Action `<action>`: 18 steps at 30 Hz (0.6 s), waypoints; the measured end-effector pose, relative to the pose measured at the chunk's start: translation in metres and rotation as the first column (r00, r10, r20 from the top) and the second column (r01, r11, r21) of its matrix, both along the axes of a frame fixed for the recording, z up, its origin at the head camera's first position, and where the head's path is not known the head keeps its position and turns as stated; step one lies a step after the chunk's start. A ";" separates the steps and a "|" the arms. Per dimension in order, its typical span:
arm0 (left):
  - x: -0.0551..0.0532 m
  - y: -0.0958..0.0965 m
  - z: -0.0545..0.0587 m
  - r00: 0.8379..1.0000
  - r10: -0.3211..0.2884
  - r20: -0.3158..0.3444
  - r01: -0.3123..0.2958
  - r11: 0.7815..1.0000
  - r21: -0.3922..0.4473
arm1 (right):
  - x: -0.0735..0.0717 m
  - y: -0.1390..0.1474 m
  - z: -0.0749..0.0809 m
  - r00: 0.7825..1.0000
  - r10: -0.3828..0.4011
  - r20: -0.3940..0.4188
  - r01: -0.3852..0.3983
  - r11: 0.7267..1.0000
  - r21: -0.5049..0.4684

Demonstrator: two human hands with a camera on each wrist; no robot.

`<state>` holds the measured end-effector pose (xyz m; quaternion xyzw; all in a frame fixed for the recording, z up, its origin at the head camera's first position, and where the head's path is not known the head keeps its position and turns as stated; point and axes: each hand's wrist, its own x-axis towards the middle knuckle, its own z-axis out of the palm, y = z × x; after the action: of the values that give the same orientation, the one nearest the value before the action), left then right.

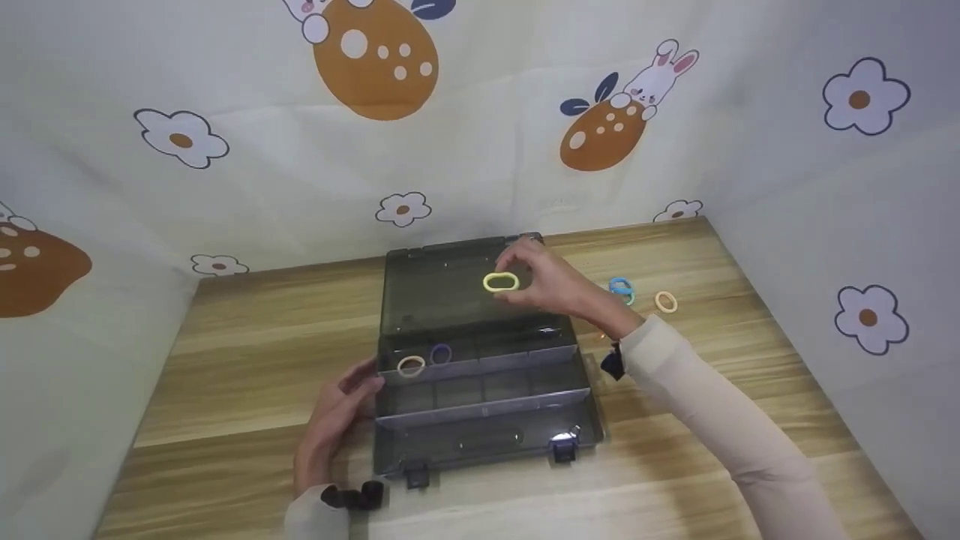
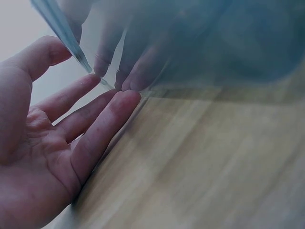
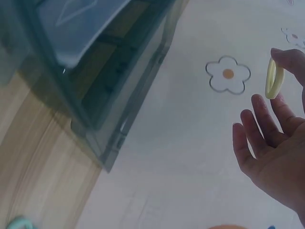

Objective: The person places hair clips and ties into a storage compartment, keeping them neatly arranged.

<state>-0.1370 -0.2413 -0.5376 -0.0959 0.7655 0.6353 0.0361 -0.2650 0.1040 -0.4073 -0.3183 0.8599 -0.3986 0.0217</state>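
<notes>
Right hand pinches one yellow ring | left hand, fingers loose, touches one box | two rings inside

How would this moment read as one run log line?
Right hand: pinches yellow ring, apart from box; left hand: touches box's side; box: open, beige ring, purple ring inside; table: blue ring, green ring, peach ring

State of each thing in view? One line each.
Dark translucent plastic box: open, lid swung back
Dark front latches: unfastened
Pale yellow oval ring: pinched in right hand
Left hand: touching box's left side
Cream round ring: in box
Purple round ring: in box
Blue oval ring: on wood-grain table
Green ring: partly hidden by blue ring
Peach oval ring: on table
</notes>
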 end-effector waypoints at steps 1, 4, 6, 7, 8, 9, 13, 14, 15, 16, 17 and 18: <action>0.000 0.000 0.000 1.000 -0.002 0.000 0.002 1.000 -0.004 | 0.001 -0.003 -0.002 1.000 0.013 -0.013 -0.013 1.000 0.009; 0.001 0.001 0.001 1.000 -0.006 -0.002 0.006 1.000 -0.002 | 0.004 -0.013 -0.008 0.998 0.047 -0.038 -0.045 0.998 0.045; 0.001 0.001 0.001 1.000 -0.007 -0.004 0.007 1.000 0.002 | 0.005 -0.019 -0.012 0.997 0.058 -0.044 -0.055 0.996 0.069; 0.001 0.001 0.001 1.000 -0.006 -0.005 0.006 1.000 0.001 | 0.005 -0.021 -0.014 0.997 0.064 -0.044 -0.060 0.995 0.078; 0.001 0.002 0.001 1.000 -0.004 -0.004 0.004 1.000 0.002 | 0.005 -0.024 -0.015 0.997 0.070 -0.041 -0.067 0.994 0.083; 0.001 0.002 0.001 1.000 -0.002 -0.004 0.002 1.000 0.003 | 0.005 -0.026 -0.017 0.996 0.079 -0.042 -0.075 0.993 0.086; 0.001 0.002 0.002 1.000 0.002 -0.004 -0.002 1.000 0.002 | 0.004 -0.034 -0.021 0.992 0.117 -0.044 -0.112 0.988 0.107; 0.001 0.002 0.003 1.000 0.000 -0.003 0.000 1.000 0.006 | 0.004 -0.035 -0.022 0.991 0.128 -0.040 -0.123 0.986 0.113; 0.001 0.001 0.002 1.000 -0.003 -0.004 0.004 1.000 0.007 | 0.003 -0.037 -0.024 0.990 0.138 -0.034 -0.133 0.984 0.122; 0.001 0.001 0.003 1.000 -0.007 -0.005 0.007 1.000 0.010 | 0.003 -0.038 -0.025 0.988 0.150 -0.026 -0.145 0.981 0.131; 0.001 0.001 0.003 1.000 -0.009 -0.006 0.009 1.000 0.010 | 0.002 -0.040 -0.026 0.987 0.161 -0.011 -0.158 0.978 0.140; 0.001 0.001 0.003 1.000 -0.009 -0.004 0.009 1.000 0.012 | 0.002 -0.041 -0.027 0.985 0.171 0.004 -0.170 0.974 0.150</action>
<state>-0.1360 -0.2408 -0.5350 -0.0908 0.7620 0.6400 0.0380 -0.2630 0.0628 -0.4340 -0.3903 0.8569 -0.3280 0.0758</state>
